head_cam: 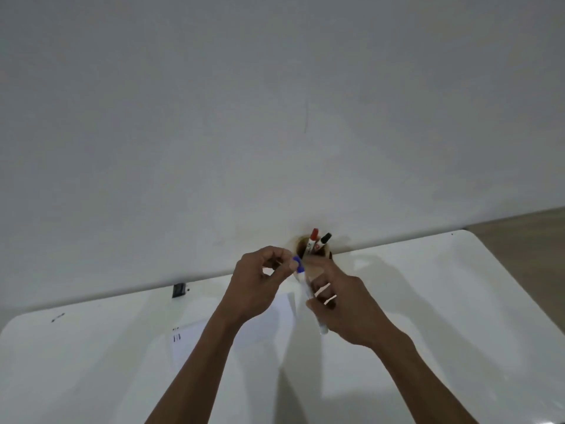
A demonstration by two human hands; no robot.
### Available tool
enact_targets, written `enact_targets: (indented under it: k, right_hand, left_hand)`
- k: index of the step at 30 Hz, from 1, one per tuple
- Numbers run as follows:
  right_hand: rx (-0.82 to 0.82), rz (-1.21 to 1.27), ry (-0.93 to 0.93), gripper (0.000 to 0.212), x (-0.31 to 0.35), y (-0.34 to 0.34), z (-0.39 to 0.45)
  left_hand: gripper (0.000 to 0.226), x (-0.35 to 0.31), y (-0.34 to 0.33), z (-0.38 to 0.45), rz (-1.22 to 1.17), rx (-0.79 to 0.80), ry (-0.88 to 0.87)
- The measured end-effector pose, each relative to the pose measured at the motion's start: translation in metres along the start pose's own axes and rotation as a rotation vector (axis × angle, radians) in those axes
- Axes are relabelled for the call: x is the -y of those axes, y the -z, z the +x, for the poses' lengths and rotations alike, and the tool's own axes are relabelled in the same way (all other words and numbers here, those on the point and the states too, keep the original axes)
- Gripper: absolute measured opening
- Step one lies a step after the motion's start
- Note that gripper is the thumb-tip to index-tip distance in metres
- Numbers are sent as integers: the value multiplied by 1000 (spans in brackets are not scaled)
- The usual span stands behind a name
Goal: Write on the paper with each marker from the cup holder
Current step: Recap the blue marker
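Note:
A brown cup holder (301, 246) stands at the table's far edge against the wall, holding a red-capped marker (313, 237) and a black-capped marker (323, 240). My right hand (342, 307) grips the white barrel of a blue marker (307, 293), held upright just in front of the cup. My left hand (260, 276) pinches its blue cap (298, 264) at the top end. Whether the cap is seated or coming off cannot be told. A white sheet of paper (189, 347) lies under my left forearm, with short dark strokes (176, 337) near its left edge.
The white table (443, 301) has rounded corners and meets a plain white wall at the back. A small dark object (179, 289) sits at the back edge on the left. A short dark mark (57, 317) shows near the left corner. Wooden floor shows at far right.

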State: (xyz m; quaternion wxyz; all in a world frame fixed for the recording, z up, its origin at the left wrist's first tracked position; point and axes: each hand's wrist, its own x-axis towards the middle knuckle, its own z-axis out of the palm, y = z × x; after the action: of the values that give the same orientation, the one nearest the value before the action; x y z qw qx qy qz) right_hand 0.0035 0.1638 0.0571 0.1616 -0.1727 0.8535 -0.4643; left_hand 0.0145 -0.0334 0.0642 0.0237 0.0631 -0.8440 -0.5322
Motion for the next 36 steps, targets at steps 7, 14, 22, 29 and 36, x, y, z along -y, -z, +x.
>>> enact_targets:
  k: [7, 14, 22, 29, 36]
  right_hand:
    - [-441, 189, 209, 78, -5, 36, 60]
    - [-528, 59, 286, 51, -21, 21, 103]
    - [-500, 67, 280, 47, -32, 23, 119]
    - [-419, -23, 269, 42, -47, 16, 122]
    - [-396, -52, 272, 31, -53, 12, 114]
  left_hand:
    - [66, 32, -46, 30, 129, -122, 154]
    - [90, 49, -76, 49, 132, -67, 213]
    - [74, 54, -83, 58, 61, -77, 180]
    - [68, 55, -84, 57, 42, -77, 155]
    - [66, 53, -84, 58, 23, -89, 149]
